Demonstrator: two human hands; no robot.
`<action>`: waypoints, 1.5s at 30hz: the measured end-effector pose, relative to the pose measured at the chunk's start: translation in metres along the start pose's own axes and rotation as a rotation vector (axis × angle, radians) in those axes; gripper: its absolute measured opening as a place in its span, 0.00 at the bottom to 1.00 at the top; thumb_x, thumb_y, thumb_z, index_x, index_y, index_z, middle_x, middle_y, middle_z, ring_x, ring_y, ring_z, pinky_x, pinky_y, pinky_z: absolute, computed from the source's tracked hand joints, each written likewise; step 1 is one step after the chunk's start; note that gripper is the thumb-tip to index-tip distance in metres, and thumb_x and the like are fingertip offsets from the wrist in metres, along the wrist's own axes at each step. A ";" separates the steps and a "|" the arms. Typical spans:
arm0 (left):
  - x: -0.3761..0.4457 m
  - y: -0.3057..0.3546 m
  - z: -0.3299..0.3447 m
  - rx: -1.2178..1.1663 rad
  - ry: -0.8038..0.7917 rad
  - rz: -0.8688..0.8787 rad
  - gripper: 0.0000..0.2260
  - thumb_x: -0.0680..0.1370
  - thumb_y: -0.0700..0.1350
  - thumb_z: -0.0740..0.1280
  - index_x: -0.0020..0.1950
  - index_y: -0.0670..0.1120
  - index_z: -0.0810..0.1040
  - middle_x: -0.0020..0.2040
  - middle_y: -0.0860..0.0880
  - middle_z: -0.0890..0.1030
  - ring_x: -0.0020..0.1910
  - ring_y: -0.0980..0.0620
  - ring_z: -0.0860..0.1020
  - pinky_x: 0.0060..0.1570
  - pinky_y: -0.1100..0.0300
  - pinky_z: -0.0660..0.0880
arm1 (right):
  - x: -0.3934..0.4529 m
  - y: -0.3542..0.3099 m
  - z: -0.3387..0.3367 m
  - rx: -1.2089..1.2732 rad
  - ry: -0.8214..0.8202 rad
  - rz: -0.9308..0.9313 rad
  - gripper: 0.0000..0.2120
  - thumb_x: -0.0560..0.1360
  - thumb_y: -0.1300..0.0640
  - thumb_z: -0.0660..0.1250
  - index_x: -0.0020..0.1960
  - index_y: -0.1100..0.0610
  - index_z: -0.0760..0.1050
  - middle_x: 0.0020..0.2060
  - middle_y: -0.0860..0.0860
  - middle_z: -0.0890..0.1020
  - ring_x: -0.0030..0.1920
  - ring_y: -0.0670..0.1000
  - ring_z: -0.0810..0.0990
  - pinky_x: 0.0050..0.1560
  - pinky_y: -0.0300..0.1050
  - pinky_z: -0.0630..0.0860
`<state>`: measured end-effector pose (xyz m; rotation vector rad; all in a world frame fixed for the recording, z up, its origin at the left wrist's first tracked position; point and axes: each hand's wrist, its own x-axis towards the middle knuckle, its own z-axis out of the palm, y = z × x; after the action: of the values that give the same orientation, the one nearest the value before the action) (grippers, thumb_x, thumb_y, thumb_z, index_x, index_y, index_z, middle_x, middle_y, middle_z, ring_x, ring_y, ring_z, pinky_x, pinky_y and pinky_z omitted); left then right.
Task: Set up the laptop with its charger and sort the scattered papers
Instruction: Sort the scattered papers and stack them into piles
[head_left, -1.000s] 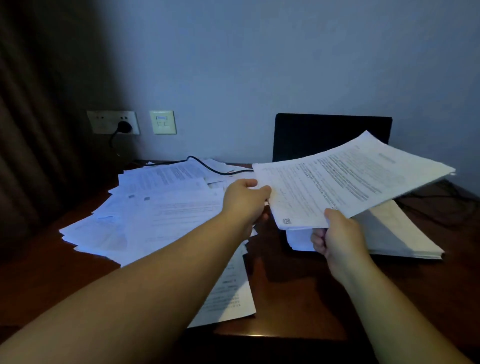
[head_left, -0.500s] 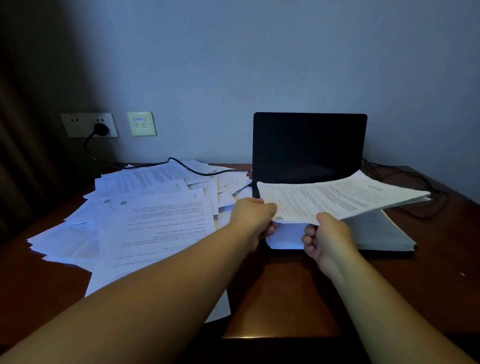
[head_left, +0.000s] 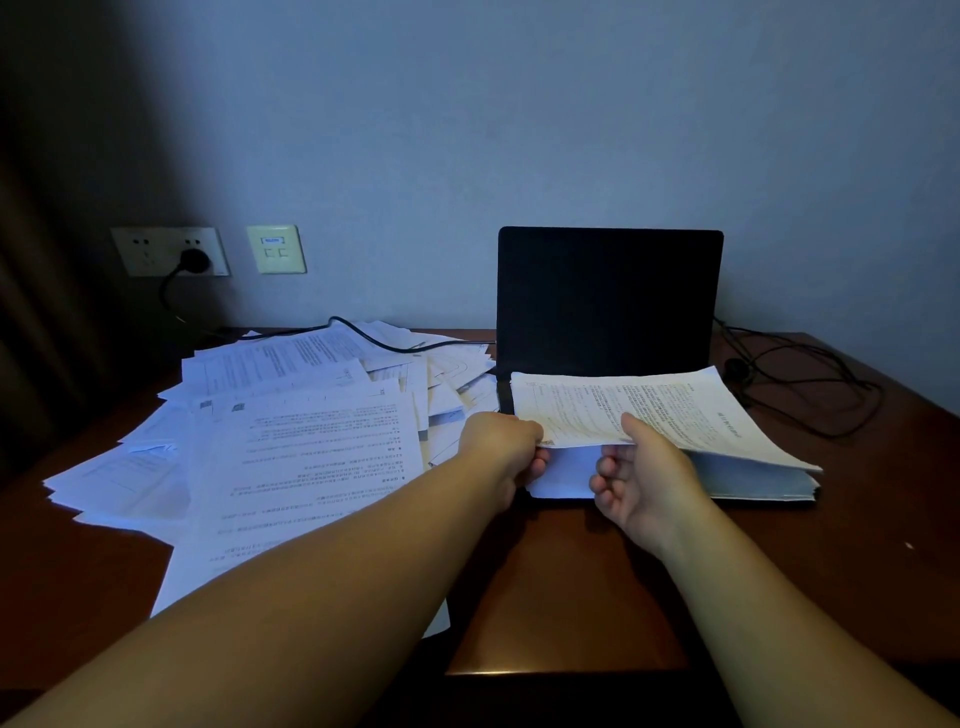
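Across the dark wooden bench (head_left: 571, 613), largest first: at 9 to 10 o'clock sprawls the loose spread of scattered papers (head_left: 291, 441), overlapping and unsquared, reaching toward the near edge. At 12 o'clock stands the laptop (head_left: 608, 301), lid up, screen dark, with the charger cable (head_left: 395, 345) running from the wall socket (head_left: 171, 252) at 11 o'clock over the papers toward its left side; whether plugged into the machine, cannot tell. More loose cable (head_left: 810, 374) lies coiled at 2 o'clock. Directly before the laptop, at 1 o'clock, rests the sorted stack (head_left: 753, 480), squared and thick. Over it, the held sheaf (head_left: 634, 410), which a second ago rode high and tilted up to the right, now lowered almost flat, far edge seemingly touching the stack, near edge raised a little. Left hand (head_left: 506, 449), grip clamped on the sheaf's near-left corner; right hand (head_left: 641, 480), thumb on top and fingers curled beneath the near edge, grip likewise clamped on the sheaf. Meaning for the task, as a judgement: one more batch nearly landed on the sorted stack, needing only release and a squaring tap; bulk of the sorting undone, given the large spread at 9 o'clock; laptop apparently placed, charger link unconfirmed.
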<state>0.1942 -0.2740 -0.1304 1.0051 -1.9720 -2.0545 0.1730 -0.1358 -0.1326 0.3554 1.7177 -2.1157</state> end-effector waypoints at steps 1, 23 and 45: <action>0.000 -0.001 -0.001 0.000 0.004 -0.001 0.05 0.82 0.37 0.64 0.52 0.39 0.81 0.41 0.41 0.83 0.30 0.51 0.77 0.31 0.62 0.76 | -0.003 0.000 0.000 -0.012 -0.005 -0.008 0.22 0.82 0.41 0.62 0.43 0.60 0.74 0.28 0.53 0.73 0.30 0.52 0.73 0.32 0.43 0.70; -0.026 -0.014 -0.099 0.482 0.070 0.310 0.15 0.81 0.49 0.67 0.67 0.52 0.75 0.55 0.46 0.83 0.39 0.49 0.84 0.35 0.58 0.79 | -0.049 0.020 0.056 -0.330 -0.453 -0.218 0.12 0.83 0.51 0.61 0.51 0.59 0.77 0.40 0.55 0.83 0.37 0.56 0.84 0.35 0.45 0.76; -0.064 -0.035 -0.266 0.252 0.377 0.149 0.19 0.80 0.46 0.70 0.71 0.53 0.74 0.69 0.50 0.72 0.51 0.54 0.76 0.40 0.61 0.72 | -0.027 0.054 0.159 -1.275 -0.239 -0.522 0.31 0.77 0.43 0.67 0.78 0.48 0.64 0.69 0.49 0.76 0.58 0.54 0.79 0.56 0.53 0.80</action>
<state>0.3965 -0.4604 -0.1206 1.1501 -2.0563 -1.4393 0.2292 -0.2968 -0.1340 -0.7285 2.7069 -0.8208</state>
